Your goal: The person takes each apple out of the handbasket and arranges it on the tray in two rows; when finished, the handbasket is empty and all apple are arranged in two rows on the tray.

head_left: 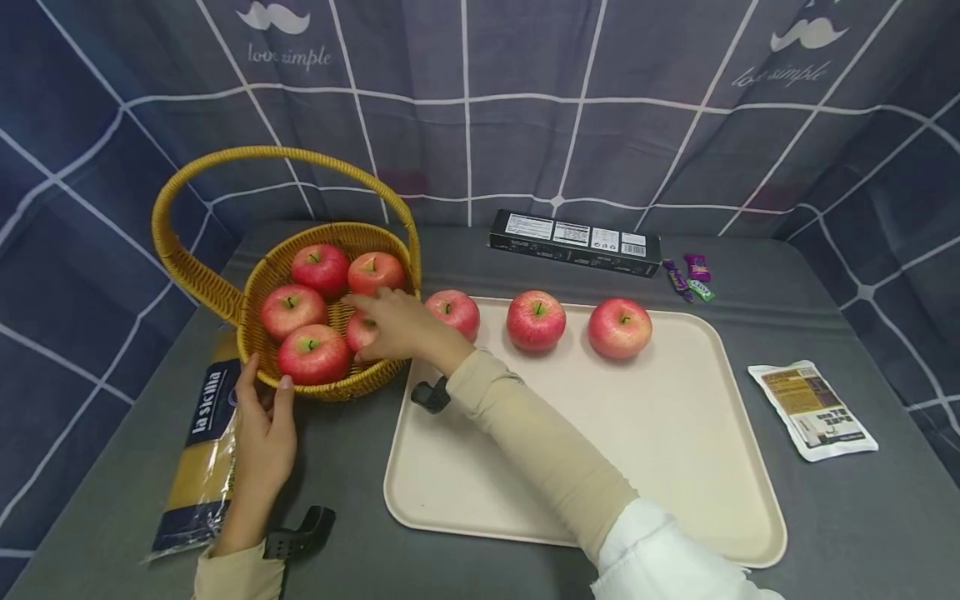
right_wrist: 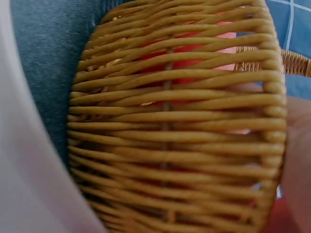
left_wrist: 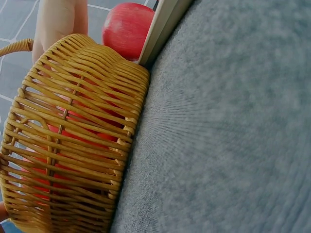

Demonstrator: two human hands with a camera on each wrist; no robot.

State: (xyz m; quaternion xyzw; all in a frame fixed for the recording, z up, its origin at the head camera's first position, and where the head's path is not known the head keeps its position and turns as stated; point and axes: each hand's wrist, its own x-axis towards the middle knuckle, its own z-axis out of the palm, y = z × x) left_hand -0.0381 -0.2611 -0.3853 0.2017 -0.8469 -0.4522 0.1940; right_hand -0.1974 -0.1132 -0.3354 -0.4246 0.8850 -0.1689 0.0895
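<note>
A yellow woven basket (head_left: 360, 382) with a tall arched handle holds several red apples (head_left: 313, 354). My right hand (head_left: 401, 321) reaches over the basket's right rim. Its thumb and fingers are round an apple (head_left: 360, 332) inside, which the hand partly covers. My left hand (head_left: 264, 437) is at the basket's front left, fingertips right at the rim and thumb pointing up against the wall. In the left wrist view the basket's woven side (left_wrist: 73, 136) fills the left half, with red showing through the gaps. The right wrist view shows the weave (right_wrist: 180, 121) close up.
A cream tray (head_left: 600, 467) lies right of the basket, with three apples (head_left: 536, 321) along its far edge. Behind it stands a black box (head_left: 574, 243) beside small wrapped candies (head_left: 697, 267). A white-and-brown pouch (head_left: 813, 410) lies far right, a pasta bag (head_left: 197, 467) at left.
</note>
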